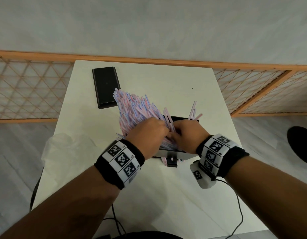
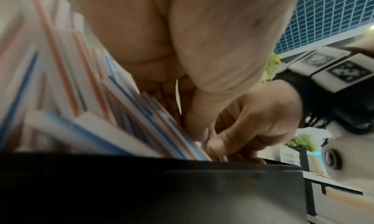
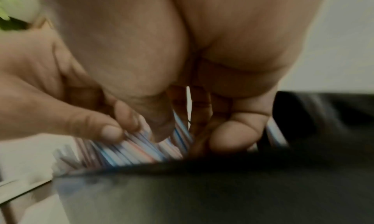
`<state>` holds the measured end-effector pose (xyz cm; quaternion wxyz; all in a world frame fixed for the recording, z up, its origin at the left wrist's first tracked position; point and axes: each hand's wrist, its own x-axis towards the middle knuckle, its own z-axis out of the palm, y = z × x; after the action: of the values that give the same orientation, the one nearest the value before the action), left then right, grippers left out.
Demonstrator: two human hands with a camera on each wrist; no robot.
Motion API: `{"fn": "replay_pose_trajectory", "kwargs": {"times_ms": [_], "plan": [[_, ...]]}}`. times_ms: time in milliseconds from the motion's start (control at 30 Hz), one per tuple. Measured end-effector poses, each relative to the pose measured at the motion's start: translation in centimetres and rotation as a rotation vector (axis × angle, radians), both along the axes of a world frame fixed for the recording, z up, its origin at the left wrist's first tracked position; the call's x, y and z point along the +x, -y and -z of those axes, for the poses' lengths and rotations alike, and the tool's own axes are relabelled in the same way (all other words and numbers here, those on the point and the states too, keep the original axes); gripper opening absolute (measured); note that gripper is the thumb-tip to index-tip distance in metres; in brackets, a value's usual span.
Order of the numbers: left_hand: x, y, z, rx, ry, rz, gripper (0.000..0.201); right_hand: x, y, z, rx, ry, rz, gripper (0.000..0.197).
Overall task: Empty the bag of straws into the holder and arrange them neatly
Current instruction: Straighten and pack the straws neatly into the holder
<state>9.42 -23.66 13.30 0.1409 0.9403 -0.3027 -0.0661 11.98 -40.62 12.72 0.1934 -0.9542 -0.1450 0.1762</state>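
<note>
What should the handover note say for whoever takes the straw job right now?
Left hand: holds the big leaning bundle of straws at the holder's left end.
Right hand: fingers among the straws inside the holder.
Bag: lies at the table's left edge, apparently empty.
Lid: off, at the far left.
Done: the straws are out of the bag.
Left: lay the fanned, sticking-out straws flat and level; a few stand up at the holder's right end.

A plain indoor recording room, not a kitchen or shop: a small white table (image 1: 166, 195) stands against a bare pale wall (image 1: 149, 23), flanked by wooden lattice screens (image 1: 28, 88), with cables (image 1: 239, 209) trailing off its near edge.
</note>
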Motion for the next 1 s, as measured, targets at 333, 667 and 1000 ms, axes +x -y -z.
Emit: {"fn": "replay_pose_trajectory", "kwargs": {"times_ms": [333, 667, 1000], "plan": [[0.6, -1.5, -3.2, -0.740, 0.199, -0.327, 0.032, -2.0, -3.4, -0.9, 0.154, 0.168, -0.189, 0.020], [5.5, 8.2, -4.0, -0.241, -0.416, -0.457, 0.074, -0.9, 5.8, -2.5, -0.024, -0.049, 0.329, 0.009], [8.5, 12.6, -0.4, -0.231, -0.304, -0.339, 0.034, -1.2, 6.4, -2.0, 0.048, -0.103, 0.388, 0.007]]}}
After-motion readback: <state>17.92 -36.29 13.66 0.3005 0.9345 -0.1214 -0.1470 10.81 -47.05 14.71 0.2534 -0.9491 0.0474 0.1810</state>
